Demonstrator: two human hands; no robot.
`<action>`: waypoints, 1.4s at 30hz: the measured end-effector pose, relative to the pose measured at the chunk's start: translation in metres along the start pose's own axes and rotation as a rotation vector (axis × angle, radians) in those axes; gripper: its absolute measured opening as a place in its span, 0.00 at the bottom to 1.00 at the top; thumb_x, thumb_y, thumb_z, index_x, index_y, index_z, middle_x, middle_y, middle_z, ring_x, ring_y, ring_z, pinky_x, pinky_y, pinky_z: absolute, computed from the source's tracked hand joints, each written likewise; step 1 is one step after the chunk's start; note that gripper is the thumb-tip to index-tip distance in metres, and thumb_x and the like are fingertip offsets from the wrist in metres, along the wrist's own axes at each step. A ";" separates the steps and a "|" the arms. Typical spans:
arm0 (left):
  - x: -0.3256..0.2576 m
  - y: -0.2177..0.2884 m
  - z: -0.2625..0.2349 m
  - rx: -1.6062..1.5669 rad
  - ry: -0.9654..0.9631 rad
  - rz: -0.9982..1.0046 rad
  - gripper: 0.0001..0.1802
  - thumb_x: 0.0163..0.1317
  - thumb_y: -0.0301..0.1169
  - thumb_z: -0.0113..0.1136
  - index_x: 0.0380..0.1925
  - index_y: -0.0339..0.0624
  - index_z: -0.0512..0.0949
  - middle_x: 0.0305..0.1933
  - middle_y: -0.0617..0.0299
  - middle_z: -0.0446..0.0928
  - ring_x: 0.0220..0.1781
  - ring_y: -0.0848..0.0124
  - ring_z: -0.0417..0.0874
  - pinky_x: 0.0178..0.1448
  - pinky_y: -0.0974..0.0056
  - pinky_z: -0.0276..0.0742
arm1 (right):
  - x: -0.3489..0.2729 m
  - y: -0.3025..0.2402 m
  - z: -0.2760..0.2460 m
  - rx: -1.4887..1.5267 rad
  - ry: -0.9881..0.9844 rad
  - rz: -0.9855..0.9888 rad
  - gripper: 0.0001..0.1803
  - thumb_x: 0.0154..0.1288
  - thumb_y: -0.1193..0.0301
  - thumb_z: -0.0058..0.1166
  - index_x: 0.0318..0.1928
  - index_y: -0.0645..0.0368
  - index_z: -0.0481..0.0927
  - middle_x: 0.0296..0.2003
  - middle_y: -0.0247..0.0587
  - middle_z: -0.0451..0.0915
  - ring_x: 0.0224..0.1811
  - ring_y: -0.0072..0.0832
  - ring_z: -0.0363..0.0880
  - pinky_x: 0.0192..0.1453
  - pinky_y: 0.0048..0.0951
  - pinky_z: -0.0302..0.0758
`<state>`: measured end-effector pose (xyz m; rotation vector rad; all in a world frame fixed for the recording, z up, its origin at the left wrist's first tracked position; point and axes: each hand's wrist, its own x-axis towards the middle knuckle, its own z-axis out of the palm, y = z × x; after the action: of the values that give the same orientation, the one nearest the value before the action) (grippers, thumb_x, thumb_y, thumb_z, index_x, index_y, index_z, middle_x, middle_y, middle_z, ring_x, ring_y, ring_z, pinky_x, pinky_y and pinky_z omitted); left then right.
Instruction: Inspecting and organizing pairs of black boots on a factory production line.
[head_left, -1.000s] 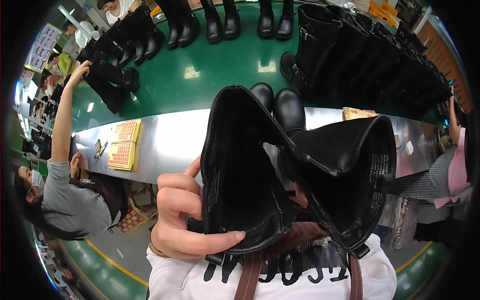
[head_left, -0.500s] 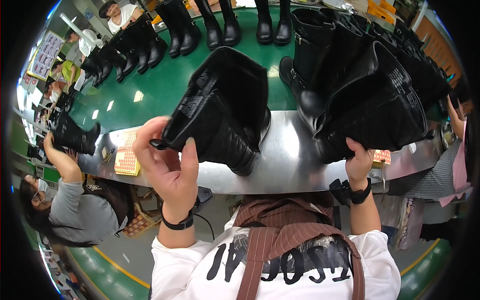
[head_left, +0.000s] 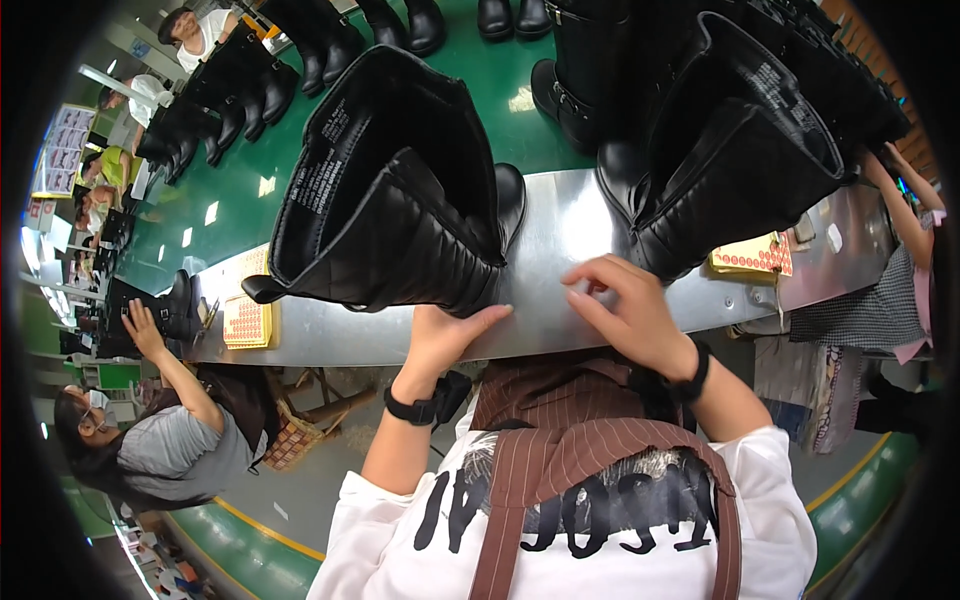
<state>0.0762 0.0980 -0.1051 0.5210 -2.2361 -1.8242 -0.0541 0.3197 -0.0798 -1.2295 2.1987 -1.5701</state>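
Left hand (head_left: 445,335) under the lower edge of a tall black boot (head_left: 395,190), palm up against the shaft where it meets the metal table (head_left: 560,235); fingers flat and extended along the boot's underside, thumb hidden, so the grip reads as a supporting press, not a closed clamp. Boot tilted on the table, open top facing the camera, lining visible, toe pointing away toward the green conveyor belt (head_left: 250,190).

Right hand (head_left: 625,310) on the bare table surface just right of that boot, fingers loosely curled and apart, holding nothing; fingertips touch or nearly touch the metal (cannot tell which). A second black boot (head_left: 735,165) lies just beyond it, top open toward the camera, untouched.

Yellow sticker sheet (head_left: 245,320) at the table's left end; another (head_left: 755,255) under the second boot's edge. More black boots (head_left: 210,100) stand along the belt. A co-worker in grey at lower left has a hand (head_left: 140,325) on a separate boot (head_left: 165,310)
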 end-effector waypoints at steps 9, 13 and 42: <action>0.002 -0.012 0.016 -0.142 0.111 0.075 0.24 0.46 0.20 0.75 0.46 0.33 0.78 0.45 0.60 0.81 0.46 0.72 0.82 0.52 0.68 0.77 | 0.060 0.038 0.058 -0.102 -0.341 0.160 0.17 0.65 0.60 0.58 0.41 0.63 0.78 0.36 0.49 0.82 0.38 0.39 0.82 0.43 0.34 0.76; 0.004 -0.011 0.022 -0.093 0.184 0.134 0.19 0.48 0.21 0.73 0.42 0.34 0.79 0.42 0.60 0.82 0.45 0.71 0.82 0.53 0.67 0.76 | 0.075 0.040 0.047 -0.115 -0.582 0.239 0.17 0.69 0.59 0.53 0.39 0.63 0.79 0.31 0.44 0.82 0.31 0.33 0.82 0.39 0.31 0.77; 0.015 -0.012 0.041 0.032 0.336 0.014 0.18 0.48 0.27 0.73 0.39 0.30 0.81 0.40 0.55 0.84 0.42 0.70 0.84 0.50 0.66 0.77 | 0.011 -0.110 -0.146 -0.859 0.675 -0.286 0.39 0.47 0.51 0.71 0.56 0.57 0.73 0.65 0.54 0.61 0.63 0.46 0.66 0.64 0.44 0.62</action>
<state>0.0489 0.1269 -0.1267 0.7532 -2.0375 -1.5607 -0.0866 0.4039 0.0799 -1.3676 3.5101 -1.2513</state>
